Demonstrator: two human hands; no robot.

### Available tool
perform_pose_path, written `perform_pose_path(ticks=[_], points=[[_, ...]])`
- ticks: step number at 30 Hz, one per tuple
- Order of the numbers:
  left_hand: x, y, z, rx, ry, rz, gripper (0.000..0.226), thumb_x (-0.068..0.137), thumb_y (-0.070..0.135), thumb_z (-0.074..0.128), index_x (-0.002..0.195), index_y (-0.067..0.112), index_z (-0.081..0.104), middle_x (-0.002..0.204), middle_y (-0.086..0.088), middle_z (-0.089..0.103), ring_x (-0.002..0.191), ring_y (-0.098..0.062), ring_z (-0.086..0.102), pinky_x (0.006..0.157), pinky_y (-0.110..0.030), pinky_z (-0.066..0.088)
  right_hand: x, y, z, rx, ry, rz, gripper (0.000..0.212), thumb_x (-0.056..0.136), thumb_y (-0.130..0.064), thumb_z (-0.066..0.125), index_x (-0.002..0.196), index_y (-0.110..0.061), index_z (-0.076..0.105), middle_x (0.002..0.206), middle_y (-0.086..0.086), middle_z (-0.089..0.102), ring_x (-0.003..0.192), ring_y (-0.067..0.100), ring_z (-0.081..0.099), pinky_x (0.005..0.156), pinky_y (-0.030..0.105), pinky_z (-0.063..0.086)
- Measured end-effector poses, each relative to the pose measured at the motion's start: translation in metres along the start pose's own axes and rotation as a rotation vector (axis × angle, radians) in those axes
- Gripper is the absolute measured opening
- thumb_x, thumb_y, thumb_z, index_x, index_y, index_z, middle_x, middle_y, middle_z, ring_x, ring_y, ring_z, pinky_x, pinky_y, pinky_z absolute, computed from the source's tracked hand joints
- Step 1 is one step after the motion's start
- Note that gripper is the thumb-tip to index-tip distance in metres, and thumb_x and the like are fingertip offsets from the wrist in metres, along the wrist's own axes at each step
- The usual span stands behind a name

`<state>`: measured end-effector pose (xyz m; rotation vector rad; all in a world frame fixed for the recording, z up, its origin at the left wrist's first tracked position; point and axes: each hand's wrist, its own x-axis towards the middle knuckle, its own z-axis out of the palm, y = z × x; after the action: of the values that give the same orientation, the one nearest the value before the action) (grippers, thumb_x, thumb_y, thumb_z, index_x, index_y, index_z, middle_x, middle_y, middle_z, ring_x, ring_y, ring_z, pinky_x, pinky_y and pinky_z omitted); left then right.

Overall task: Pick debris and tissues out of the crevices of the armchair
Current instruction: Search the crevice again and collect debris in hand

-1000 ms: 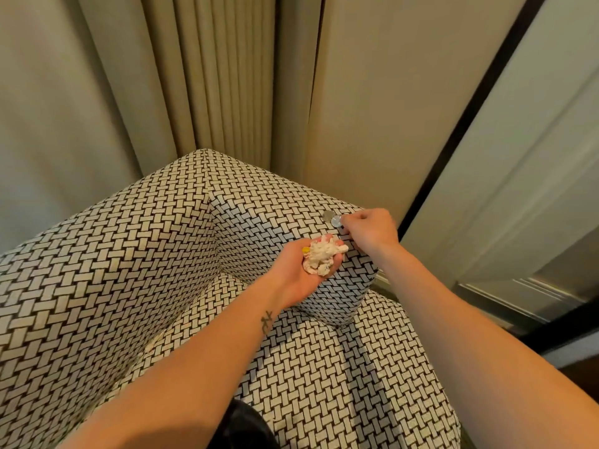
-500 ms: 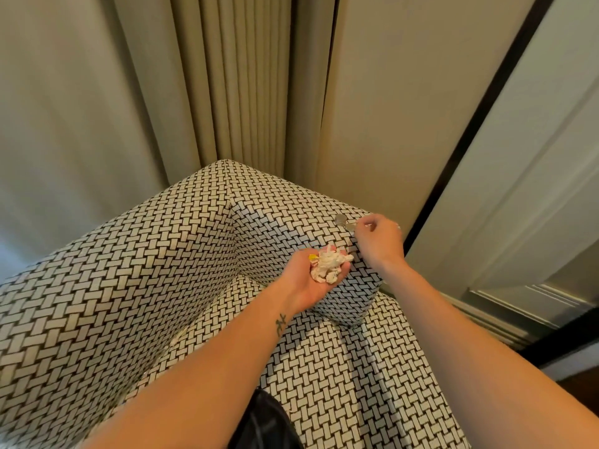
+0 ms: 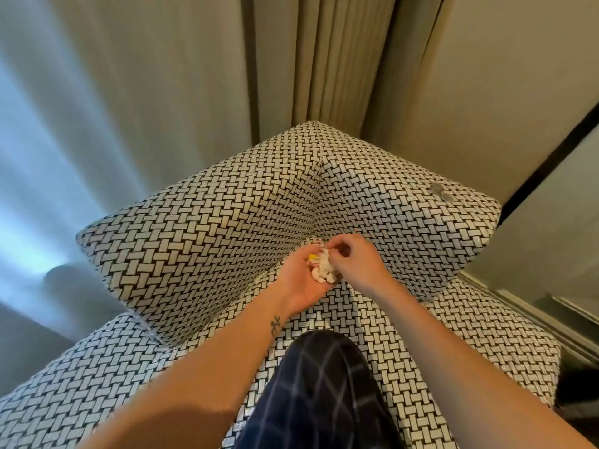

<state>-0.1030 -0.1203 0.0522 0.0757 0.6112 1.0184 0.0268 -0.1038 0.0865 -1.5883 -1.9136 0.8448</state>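
The armchair (image 3: 201, 241) is covered in black-and-white woven fabric. My left hand (image 3: 299, 280) is palm up just in front of the back corner crevice (image 3: 319, 205) and cups a wad of crumpled white tissues (image 3: 322, 268) with a yellow scrap (image 3: 311, 257) in it. My right hand (image 3: 355, 260) is against the wad from the right, its curled fingertips pinching the tissues. Two coins (image 3: 440, 192) lie on top of the right armrest. A small pale scrap (image 3: 259, 279) shows at the seam between the seat and the left side.
My knee in dark checked trousers (image 3: 321, 390) rests on the seat cushion (image 3: 453, 335). Beige curtains (image 3: 327, 59) hang close behind the chair. A dark-framed panel (image 3: 547, 150) stands at the right, with floor trim (image 3: 551, 322) below it.
My right hand has let go of the coin on the right armrest and come down left to the tissue wad. Both hands now sit nearer the back corner.
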Motion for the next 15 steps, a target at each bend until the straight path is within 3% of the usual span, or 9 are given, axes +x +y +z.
perform_pose_path(ticks=[2, 4, 9, 11, 13, 15], points=[[-0.011, 0.009, -0.026, -0.010, 0.020, 0.018, 0.037, 0.095, 0.009, 0.048, 0.125, -0.008, 0.061, 0.112, -0.023, 0.065, 0.094, -0.025, 0.062, 0.094, -0.033, 0.048, 0.003, 0.001, 0.030, -0.094, -0.018, -0.011, 0.013, 0.097, -0.022, 0.062, 0.108, -0.020, 0.068, 0.113, -0.004, 0.051, 0.113, 0.014, 0.045, 0.090, 0.020, 0.043], [-0.019, 0.014, -0.050, -0.036, 0.061, 0.032, 0.039, 0.095, 0.002, 0.043, 0.126, -0.010, 0.064, 0.112, -0.026, 0.068, 0.096, -0.026, 0.063, 0.095, -0.033, 0.048, 0.004, 0.004, 0.058, -0.122, -0.088, 0.016, 0.015, 0.098, -0.028, 0.061, 0.109, -0.021, 0.068, 0.117, -0.001, 0.050, 0.122, 0.017, 0.036, 0.097, 0.030, 0.036], [-0.028, 0.021, -0.088, -0.054, 0.189, 0.047, 0.043, 0.087, -0.005, 0.047, 0.128, -0.009, 0.058, 0.109, -0.024, 0.068, 0.096, -0.027, 0.062, 0.097, -0.033, 0.048, 0.016, 0.010, 0.102, -0.042, -0.218, -0.007, 0.011, 0.099, -0.024, 0.060, 0.103, -0.021, 0.069, 0.112, -0.003, 0.058, 0.106, 0.015, 0.056, 0.087, 0.024, 0.047], [-0.027, 0.024, -0.103, -0.082, 0.226, 0.063, 0.045, 0.081, -0.006, 0.049, 0.126, -0.009, 0.058, 0.120, -0.026, 0.065, 0.106, -0.030, 0.061, 0.108, -0.035, 0.044, 0.021, 0.011, 0.112, 0.007, -0.231, 0.001, 0.016, 0.102, -0.021, 0.055, 0.106, -0.018, 0.071, 0.110, -0.002, 0.063, 0.099, 0.011, 0.059, 0.082, 0.019, 0.048], [-0.028, 0.026, -0.119, -0.114, 0.253, 0.063, 0.054, 0.079, -0.008, 0.046, 0.132, -0.010, 0.054, 0.138, -0.028, 0.058, 0.123, -0.033, 0.055, 0.119, -0.039, 0.037, 0.027, 0.014, 0.122, 0.045, -0.239, 0.021, 0.021, 0.104, -0.019, 0.052, 0.108, -0.016, 0.072, 0.110, -0.001, 0.068, 0.101, 0.014, 0.063, 0.087, 0.026, 0.051], [-0.028, 0.025, -0.131, -0.165, 0.274, 0.050, 0.059, 0.081, -0.010, 0.042, 0.139, -0.010, 0.048, 0.146, -0.031, 0.051, 0.129, -0.035, 0.052, 0.121, -0.042, 0.034, 0.033, 0.017, 0.129, -0.013, -0.264, -0.006, 0.023, 0.104, -0.020, 0.051, 0.112, -0.015, 0.072, 0.111, 0.000, 0.069, 0.104, 0.016, 0.063, 0.091, 0.030, 0.050]])
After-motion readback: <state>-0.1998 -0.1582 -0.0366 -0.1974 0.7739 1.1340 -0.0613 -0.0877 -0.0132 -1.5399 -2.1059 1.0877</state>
